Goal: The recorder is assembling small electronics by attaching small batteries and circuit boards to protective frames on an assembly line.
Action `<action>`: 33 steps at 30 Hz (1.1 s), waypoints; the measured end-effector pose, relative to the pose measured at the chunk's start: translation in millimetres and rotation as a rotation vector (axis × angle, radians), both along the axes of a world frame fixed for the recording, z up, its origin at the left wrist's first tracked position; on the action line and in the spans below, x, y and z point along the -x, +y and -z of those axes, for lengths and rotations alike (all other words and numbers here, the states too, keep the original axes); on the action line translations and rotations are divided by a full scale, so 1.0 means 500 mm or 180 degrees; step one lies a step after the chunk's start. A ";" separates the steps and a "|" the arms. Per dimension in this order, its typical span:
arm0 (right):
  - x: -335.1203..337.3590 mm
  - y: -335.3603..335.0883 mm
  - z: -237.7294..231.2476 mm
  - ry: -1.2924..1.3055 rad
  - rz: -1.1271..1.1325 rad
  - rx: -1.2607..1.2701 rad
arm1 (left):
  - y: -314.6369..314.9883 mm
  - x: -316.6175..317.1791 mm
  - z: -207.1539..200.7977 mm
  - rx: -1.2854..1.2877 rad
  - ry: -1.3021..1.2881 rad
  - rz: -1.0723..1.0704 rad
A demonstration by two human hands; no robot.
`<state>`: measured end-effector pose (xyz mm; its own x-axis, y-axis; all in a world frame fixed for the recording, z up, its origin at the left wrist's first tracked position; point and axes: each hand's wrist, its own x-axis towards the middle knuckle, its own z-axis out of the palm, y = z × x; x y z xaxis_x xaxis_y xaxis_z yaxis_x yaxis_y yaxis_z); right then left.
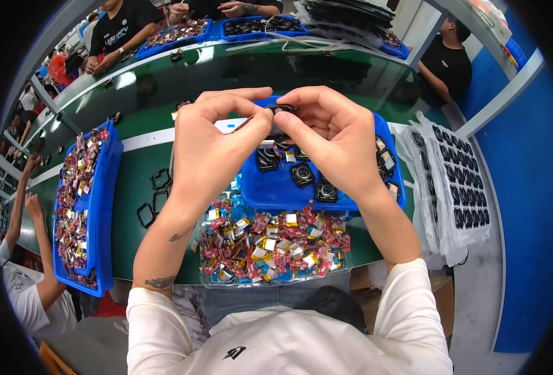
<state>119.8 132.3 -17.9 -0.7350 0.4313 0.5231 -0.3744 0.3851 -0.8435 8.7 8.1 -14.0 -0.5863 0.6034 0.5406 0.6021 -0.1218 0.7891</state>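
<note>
My left hand (pixel 217 134) and my right hand (pixel 335 134) meet over the bench, thumbs and fingers pinched around a small black casing part (pixel 284 107). Most of that part is hidden behind the fingertips. Below my hands is a blue tray (pixel 257 194) holding several black watch housings (pixel 302 174) with round backs, some with small silver cells. Closer to my body, a clear plastic tray (pixel 276 282) is heaped with small red circuit boards with silver and yellow battery cells (pixel 270 245). Several empty black frames (pixel 160 179) lie on the green bench by my left forearm.
A long blue bin (pixel 108 212) of similar boards stands at left. At right are white foam trays (pixel 454 181) with rows of black parts. Across the green conveyor (pixel 239 75), co-workers sit by blue bins (pixel 264 26); a co-worker's hands (pixel 34 187) show at far left.
</note>
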 end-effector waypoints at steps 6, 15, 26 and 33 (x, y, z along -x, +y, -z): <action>-0.005 0.005 -0.009 0.0312 0.0285 -0.0034 | -0.004 -0.014 -0.004 -0.0129 0.0538 -0.0024; -0.001 0.035 -0.012 0.0003 -0.0141 0.0463 | -0.006 -0.014 -0.015 -0.0183 0.0777 -0.0291; 0.001 0.030 -0.004 0.0401 0.0186 -0.0023 | -0.007 -0.006 -0.014 -0.0110 -0.1389 0.1110; -0.011 0.015 -0.020 0.0399 -0.0071 0.0231 | 0.009 -0.018 -0.003 -0.0471 -0.1146 0.0601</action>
